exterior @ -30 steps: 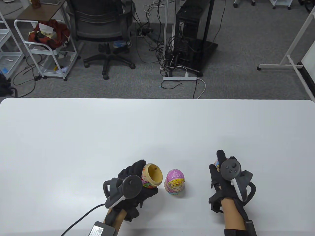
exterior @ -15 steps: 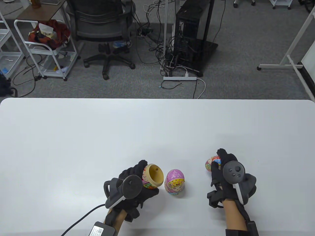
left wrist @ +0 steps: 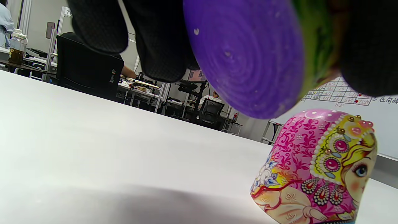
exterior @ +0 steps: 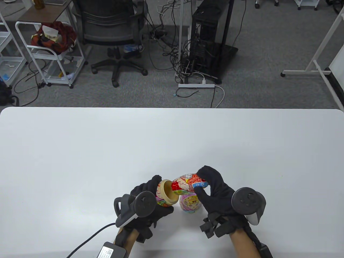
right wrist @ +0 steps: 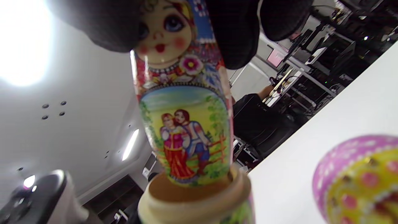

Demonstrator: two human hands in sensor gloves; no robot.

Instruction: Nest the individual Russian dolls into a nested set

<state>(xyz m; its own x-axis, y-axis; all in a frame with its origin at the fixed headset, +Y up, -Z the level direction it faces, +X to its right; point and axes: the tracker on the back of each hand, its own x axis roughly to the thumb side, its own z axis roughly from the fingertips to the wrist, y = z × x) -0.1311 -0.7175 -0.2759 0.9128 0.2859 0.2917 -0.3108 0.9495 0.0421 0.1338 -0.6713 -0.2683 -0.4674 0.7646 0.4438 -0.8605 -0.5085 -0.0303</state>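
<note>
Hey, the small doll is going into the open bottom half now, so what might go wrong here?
1. The small doll enters the bottom half at a slant, so it may jam on the rim.
2. The right hand hangs right above the pink top half on the table and may knock it over.

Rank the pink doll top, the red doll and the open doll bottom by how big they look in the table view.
1. Red doll, though partly inside the bottom and covered by fingers.
2. Open doll bottom, partly hidden by the left hand.
3. Pink doll top, mostly hidden, so this ranking is unsure.
</note>
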